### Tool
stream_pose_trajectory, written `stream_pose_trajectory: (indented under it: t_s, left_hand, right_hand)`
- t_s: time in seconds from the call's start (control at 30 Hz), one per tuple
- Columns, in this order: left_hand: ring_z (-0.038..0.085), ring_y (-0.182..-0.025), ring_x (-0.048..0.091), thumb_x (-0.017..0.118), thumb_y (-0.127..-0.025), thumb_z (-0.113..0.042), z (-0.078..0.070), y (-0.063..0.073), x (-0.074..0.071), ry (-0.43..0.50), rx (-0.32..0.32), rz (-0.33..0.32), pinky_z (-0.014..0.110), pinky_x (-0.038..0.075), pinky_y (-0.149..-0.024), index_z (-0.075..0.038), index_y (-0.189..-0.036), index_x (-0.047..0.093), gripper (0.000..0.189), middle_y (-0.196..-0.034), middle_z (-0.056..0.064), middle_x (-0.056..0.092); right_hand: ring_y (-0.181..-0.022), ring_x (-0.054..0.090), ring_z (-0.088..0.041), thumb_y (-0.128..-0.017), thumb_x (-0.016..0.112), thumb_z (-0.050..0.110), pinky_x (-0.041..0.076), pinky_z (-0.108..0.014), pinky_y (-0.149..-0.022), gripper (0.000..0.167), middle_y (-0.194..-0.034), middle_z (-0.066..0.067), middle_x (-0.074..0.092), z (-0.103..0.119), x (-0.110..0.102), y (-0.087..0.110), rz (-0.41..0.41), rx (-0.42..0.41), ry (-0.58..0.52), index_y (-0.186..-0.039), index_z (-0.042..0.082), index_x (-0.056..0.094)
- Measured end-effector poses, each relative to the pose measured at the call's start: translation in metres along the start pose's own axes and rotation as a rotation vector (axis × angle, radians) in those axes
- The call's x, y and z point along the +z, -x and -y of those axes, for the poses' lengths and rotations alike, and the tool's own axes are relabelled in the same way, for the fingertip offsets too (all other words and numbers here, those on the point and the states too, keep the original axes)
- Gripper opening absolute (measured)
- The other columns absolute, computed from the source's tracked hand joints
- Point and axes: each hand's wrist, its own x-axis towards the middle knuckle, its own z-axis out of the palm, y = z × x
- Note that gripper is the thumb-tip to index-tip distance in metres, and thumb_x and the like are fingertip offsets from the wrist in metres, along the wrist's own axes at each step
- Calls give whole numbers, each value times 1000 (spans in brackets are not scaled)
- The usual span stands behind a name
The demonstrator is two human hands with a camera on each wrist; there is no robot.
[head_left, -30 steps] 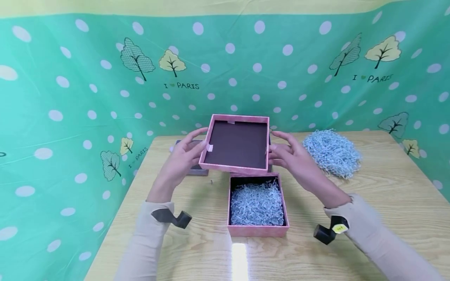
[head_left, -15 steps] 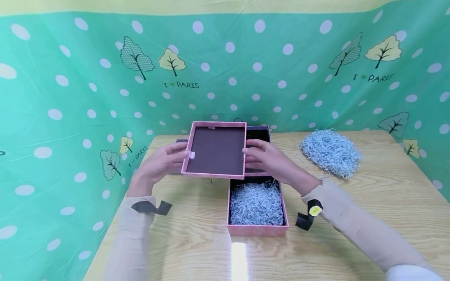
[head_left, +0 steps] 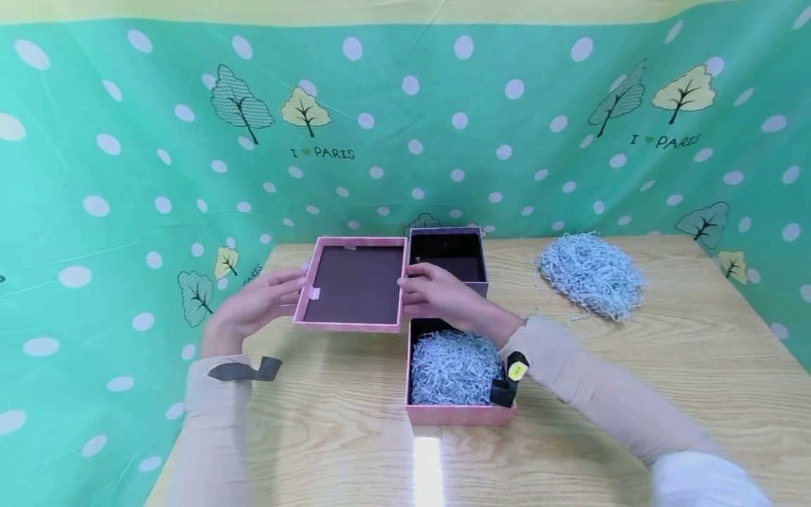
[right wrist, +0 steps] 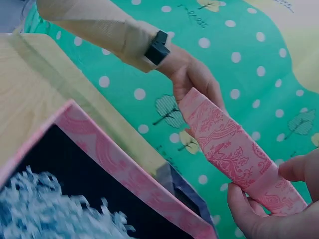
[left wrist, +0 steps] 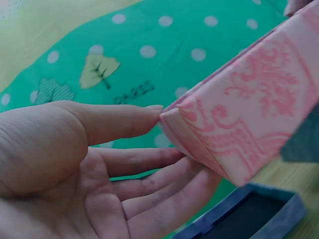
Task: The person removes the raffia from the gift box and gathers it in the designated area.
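Note:
A pink patterned box lid (head_left: 357, 285) with a dark inside is held up off the table, its hollow side facing the head camera. My left hand (head_left: 262, 303) pinches its left edge, thumb on the rim and fingers underneath, as the left wrist view shows. On the opposite edge my right hand (head_left: 443, 296) grips the lid between thumb and fingers. Below the right forearm stands the open pink box (head_left: 459, 415), filled with light blue shredded paper (head_left: 453, 366). In the right wrist view the lid's patterned side wall (right wrist: 234, 154) spans both hands.
Behind the pink box stands an open blue-purple box (head_left: 484, 264) with a black inside. Another dark blue box part (left wrist: 254, 214) lies under the lid on the left. A heap of light blue shredded paper (head_left: 592, 274) sits at the back right, before a green dotted curtain (head_left: 380, 84).
Both hands have carried the pink lid leftward and slightly down, from over the boxes to the left of them. The blue-purple box behind has come into view. The filled pink box stays put.

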Motion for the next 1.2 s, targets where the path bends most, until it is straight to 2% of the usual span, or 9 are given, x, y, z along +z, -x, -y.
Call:
stream_pose_trajectory:
  t_s: [0.17, 0.3, 0.53, 0.7, 0.83, 0.93, 1.07, 1.2]
  left_hand:
    - [10, -109, 66, 49, -110, -12, 10, 9, -16, -41, -35, 1, 30, 55, -96, 18, -153, 26, 58, -124, -2, 66]
    - [11, -108, 67, 48, -111, -13, 22, 16, -26, -66, -71, 10, 32, 56, -95, 20, -153, 24, 58, -123, 1, 67]
    - [14, -110, 67, 49, -110, -13, 42, 28, -38, -100, -111, 51, 35, 57, -95, 20, -151, 26, 57, -132, 14, 62]
    - [19, -109, 68, 49, -110, -11, 52, 36, -46, -86, -130, 96, 39, 58, -94, 20, -148, 30, 53, -125, 8, 67]
    - [19, -110, 68, 47, -110, -9, 59, 42, -51, -69, -148, 145, 42, 58, -94, 20, -144, 32, 48, -122, 8, 69]
    - [19, -110, 68, 48, -110, -10, 63, 46, -52, -74, -178, 154, 42, 58, -94, 20, -144, 34, 47, -122, 8, 69]
    - [21, -110, 68, 50, -109, -12, 68, 49, -52, -84, -217, 148, 44, 58, -94, 18, -142, 37, 46, -122, 11, 69]
    - [25, -107, 69, 48, -108, -9, 72, 49, -51, -105, -252, 154, 46, 59, -91, 17, -138, 40, 40, -118, 14, 70]
  right_hand:
    - [-114, 61, -34, -108, 53, 8, 50, -48, -106, 54, -136, -26, 52, -10, 20, -7, 25, 2, 7, -154, -5, 28]
    - [-120, 60, -38, -108, 53, 7, 47, -51, -108, 56, -136, -28, 53, -19, 34, -12, 34, 29, -4, -155, -6, 26]
    - [-113, 61, -32, -105, 56, 3, 49, -49, -107, 57, -129, -26, 57, -33, 53, -18, 56, 76, -3, -153, -5, 26]
    - [-110, 61, -30, -103, 55, -5, 49, -49, -106, 53, -123, -24, 57, -39, 68, -22, 59, 93, -34, -149, -8, 28]
    - [-116, 61, -35, -101, 53, -10, 49, -50, -106, 48, -124, -27, 56, -44, 78, -25, 79, 102, -41, -143, -11, 31]
    - [-120, 61, -38, -101, 53, -10, 50, -50, -105, 41, -126, -28, 56, -47, 83, -27, 87, 111, -37, -139, -12, 37]
    - [-109, 66, -34, -99, 52, -13, 54, -46, -101, 33, -120, -28, 63, -51, 88, -28, 101, 112, -17, -131, -16, 49]
    - [-97, 65, -26, -97, 51, -14, 56, -44, -98, 37, -113, -23, 68, -58, 92, -28, 123, 125, 33, -133, -12, 55]
